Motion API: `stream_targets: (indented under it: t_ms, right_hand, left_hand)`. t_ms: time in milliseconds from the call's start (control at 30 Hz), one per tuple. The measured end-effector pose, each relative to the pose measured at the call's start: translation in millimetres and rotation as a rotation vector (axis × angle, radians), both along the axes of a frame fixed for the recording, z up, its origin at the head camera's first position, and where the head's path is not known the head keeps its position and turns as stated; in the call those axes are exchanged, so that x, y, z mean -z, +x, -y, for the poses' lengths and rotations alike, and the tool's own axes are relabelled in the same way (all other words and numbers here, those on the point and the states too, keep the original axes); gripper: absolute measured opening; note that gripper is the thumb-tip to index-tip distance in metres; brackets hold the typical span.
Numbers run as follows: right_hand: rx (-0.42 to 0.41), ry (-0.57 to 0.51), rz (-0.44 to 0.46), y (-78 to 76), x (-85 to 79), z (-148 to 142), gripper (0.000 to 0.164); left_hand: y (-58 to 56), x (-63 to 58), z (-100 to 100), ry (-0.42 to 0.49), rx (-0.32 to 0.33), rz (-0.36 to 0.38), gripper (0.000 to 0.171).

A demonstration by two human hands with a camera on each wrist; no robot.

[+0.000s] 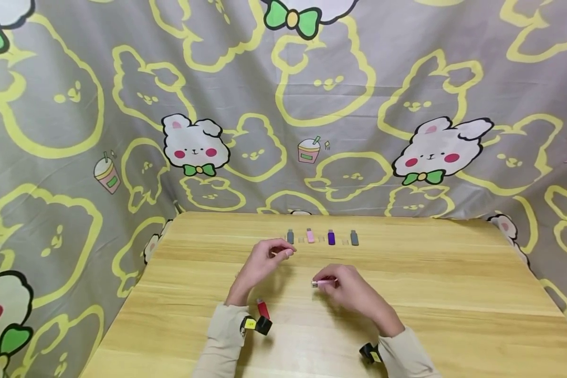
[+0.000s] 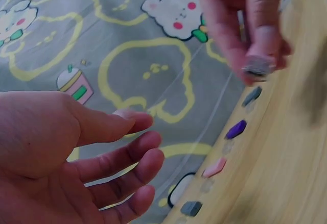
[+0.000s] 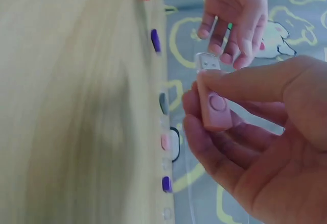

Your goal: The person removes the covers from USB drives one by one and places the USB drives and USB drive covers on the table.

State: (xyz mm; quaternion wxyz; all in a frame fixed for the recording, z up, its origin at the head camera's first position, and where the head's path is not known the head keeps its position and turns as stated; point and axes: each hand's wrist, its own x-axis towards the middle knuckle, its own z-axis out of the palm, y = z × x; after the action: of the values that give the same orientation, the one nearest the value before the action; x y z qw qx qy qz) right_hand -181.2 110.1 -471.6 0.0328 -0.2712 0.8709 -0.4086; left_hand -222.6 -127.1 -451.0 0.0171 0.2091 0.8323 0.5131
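Note:
My right hand (image 1: 347, 286) pinches a pink USB flash drive (image 3: 217, 112) between thumb and fingers above the table. The drive's metal plug (image 3: 208, 60) points toward my left hand, with a see-through edge around it in the right wrist view. Left of it, my left hand (image 1: 264, 260) hovers with loosely bent fingers and holds nothing. Beyond the hands, a row on the table has a grey drive (image 1: 290, 237), another pink drive (image 1: 310, 235), a purple drive (image 1: 331, 238) and a second grey drive (image 1: 354, 238). A red drive (image 1: 263, 308) lies beside my left wrist.
Small clear caps (image 1: 345, 242) lie between the drives in the row. In the right wrist view another purple drive (image 3: 155, 40) lies close to the red one. A patterned grey curtain (image 1: 264, 105) hangs behind and beside the wooden table (image 1: 453, 294).

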Motion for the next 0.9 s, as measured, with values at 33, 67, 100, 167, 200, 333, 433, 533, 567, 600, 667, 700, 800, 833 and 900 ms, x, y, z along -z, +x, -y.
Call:
stream_targets:
  t_ms: [33, 67, 100, 167, 200, 333, 433, 533, 567, 600, 667, 700, 800, 833, 900]
  right_hand:
    - [0.022, -0.015, 0.005, -0.9, -1.4, -2, 0.013]
    - [0.046, -0.030, 0.005, -1.8, -2.8, -4, 0.014]
    - [0.072, -0.048, 0.008, -2.5, -4.2, -5, 0.012]
    - [0.130, -0.074, 0.014, -3.7, -6.4, -7, 0.010]
    - [0.157, -0.091, 0.018, -4.2, -7.1, -8, 0.009]
    - [0.230, -0.165, 0.038, -5.9, -8.8, -8, 0.007]
    - [0.245, -0.215, 0.048, -6.5, -8.9, -7, 0.008]
    - [0.253, -0.240, 0.049, -6.5, -9.0, -6, 0.009]
    - [0.256, -0.246, 0.049, -6.4, -9.0, -5, 0.009]
    - [0.259, -0.248, 0.047, -6.4, -9.1, -5, 0.009]
    - [0.265, -0.252, 0.043, -6.3, -9.5, -4, 0.008]
    - [0.268, -0.252, 0.040, -6.3, -9.6, -3, 0.008]
    - [0.276, -0.254, 0.036, -6.2, -9.4, -1, 0.007]
    - [0.278, -0.253, 0.037, -6.2, -9.3, -1, 0.007]
    - [0.282, -0.254, 0.040, -6.2, -9.2, 0, 0.007]
  left_hand:
    - [3.0, -4.8, -3, 0.000, 0.023, 0.009, 0.014]
    - [4.0, -5.8, -6, 0.001, 0.044, 0.020, 0.015]
    - [4.9, -6.0, -9, 0.000, 0.064, 0.032, 0.016]
    - [7.1, -6.1, -14, -0.010, 0.097, 0.037, 0.017]
    - [8.2, -6.5, -17, -0.014, 0.111, 0.052, 0.017]
    - [6.3, 7.6, -27, -0.007, 0.149, 0.047, 0.018]
    - [7.7, 9.8, -35, 0.011, 0.165, 0.045, 0.019]
    - [9.0, 10.9, -40, 0.040, 0.167, 0.054, 0.019]
    - [9.4, 10.8, -41, 0.048, 0.163, 0.062, 0.018]
    - [9.7, 11.2, -42, 0.053, 0.158, 0.067, 0.017]
    - [10.0, 11.8, -42, 0.061, 0.150, 0.072, 0.014]
    - [10.1, 12.1, -42, 0.062, 0.145, 0.072, 0.013]
    - [9.9, 13.0, -43, 0.063, 0.137, 0.070, 0.012]
    - [9.8, 13.2, -43, 0.063, 0.135, 0.068, 0.012]
    - [9.7, 13.3, -43, 0.067, 0.132, 0.068, 0.011]
